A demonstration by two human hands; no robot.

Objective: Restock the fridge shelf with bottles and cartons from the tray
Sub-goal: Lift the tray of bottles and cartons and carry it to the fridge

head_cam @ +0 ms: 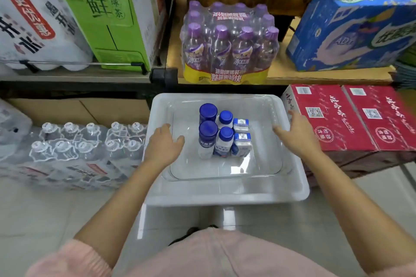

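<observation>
A clear plastic tray (pixel 225 173) rests inside a larger white bin (pixel 225 195) in front of me. Standing in the tray are two tall bottles with dark blue caps (pixel 208 125), two shorter white bottles with blue caps (pixel 225 132) and two small blue-and-white cartons (pixel 241 135). My left hand (pixel 164 144) hovers over the tray's left rim, fingers spread, holding nothing. My right hand (pixel 295 135) is at the tray's right rim, fingers apart, empty. No fridge shelf is in view.
On a shelf behind stands a shrink-wrapped pack of purple-capped bottles (pixel 227 45), a green carton box (pixel 112 13) and a blue box (pixel 351 29). Red boxes (pixel 351 117) sit right of the bin; wrapped water bottle packs (pixel 74 148) lie left on the floor.
</observation>
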